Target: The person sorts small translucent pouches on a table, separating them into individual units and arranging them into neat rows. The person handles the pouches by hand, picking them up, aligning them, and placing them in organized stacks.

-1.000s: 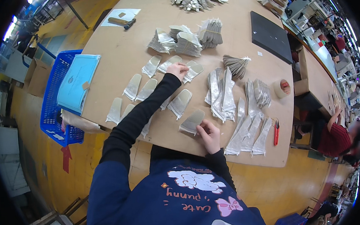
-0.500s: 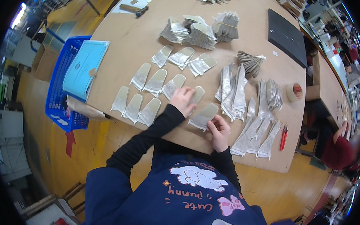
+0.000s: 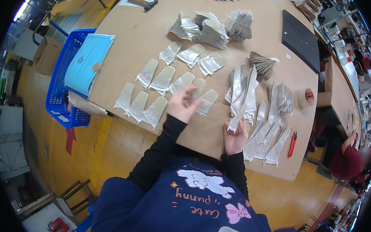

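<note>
**Left hand lifts a piece off the rows, right hand holds another at the near edge**

Head view: the left hand [image 3: 184, 104] is raised just above the tabletop [image 3: 146, 37], fingers loosely curled around a pale, sole-shaped piece [image 3: 196, 89] that blurs with motion. The right hand [image 3: 235, 136] sits near the front edge, fingers closed on a second, narrower silvery piece [image 3: 238, 120], tilted up off the surface. To the left of the hands lie two rows of laid-out pieces [image 3: 149, 82], flat and side by side, none overlapping much. To the right, a loose heap of long silvery pieces [image 3: 257, 111] fans out toward red-handled scissors [image 3: 292, 143] and a roll of tape [image 3: 306, 97]. Bundled stacks [image 3: 207, 27] sit farther back; a blue basket [image 3: 60, 85] with a light-blue folder on it stands off the left edge.

Compared with half a second ago, the left hand has come up off the flat piece it pressed beside the rows and now carries one clear of the board. The right hand has moved from that same piece toward the heap and holds a fresh one. A second ago the left arm stretched far up to the rear rows. Judging by this, the sorting work seems to be mid-cycle, one piece per hand.
</note>
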A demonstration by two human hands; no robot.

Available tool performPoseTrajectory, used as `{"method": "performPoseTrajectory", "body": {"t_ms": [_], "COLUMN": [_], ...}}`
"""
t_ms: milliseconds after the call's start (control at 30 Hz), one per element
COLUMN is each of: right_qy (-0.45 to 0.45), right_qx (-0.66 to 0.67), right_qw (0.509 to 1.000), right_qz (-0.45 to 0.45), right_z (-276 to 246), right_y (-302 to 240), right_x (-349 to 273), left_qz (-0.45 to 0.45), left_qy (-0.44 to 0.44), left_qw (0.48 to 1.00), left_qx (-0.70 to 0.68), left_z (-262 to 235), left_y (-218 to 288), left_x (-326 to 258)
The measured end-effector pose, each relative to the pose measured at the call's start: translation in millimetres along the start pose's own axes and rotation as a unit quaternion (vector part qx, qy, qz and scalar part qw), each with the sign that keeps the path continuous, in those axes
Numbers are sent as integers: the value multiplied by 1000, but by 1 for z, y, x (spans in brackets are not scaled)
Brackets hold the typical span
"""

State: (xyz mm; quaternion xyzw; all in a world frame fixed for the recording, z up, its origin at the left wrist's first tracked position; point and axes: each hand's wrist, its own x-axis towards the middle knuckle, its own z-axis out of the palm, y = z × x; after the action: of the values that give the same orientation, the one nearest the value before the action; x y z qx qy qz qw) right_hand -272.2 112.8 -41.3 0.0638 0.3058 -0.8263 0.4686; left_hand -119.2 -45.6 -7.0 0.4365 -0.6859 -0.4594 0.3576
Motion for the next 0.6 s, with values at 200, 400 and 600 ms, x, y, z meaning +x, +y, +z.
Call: {"method": "performPoseTrajectory", "body": {"t_ms": [200, 400, 600], "right_qy": [-43, -75, -64], "right_qx": [36, 47, 48], "right_qw": [998, 996, 997], "right_qz": [10, 22, 23], "right_z": [-10, -12, -2], "right_y": [0, 0, -2], "right_x": [3, 6, 3], "left_qz": [46, 129, 191], "left_qy": [69, -52, 40], "left_qw": [995, 968, 953], "left_qx": [54, 211, 232], "left_z": [-14, 38, 16], "left_y": [11, -10, -23], "left_x": [5, -9, 6]}}
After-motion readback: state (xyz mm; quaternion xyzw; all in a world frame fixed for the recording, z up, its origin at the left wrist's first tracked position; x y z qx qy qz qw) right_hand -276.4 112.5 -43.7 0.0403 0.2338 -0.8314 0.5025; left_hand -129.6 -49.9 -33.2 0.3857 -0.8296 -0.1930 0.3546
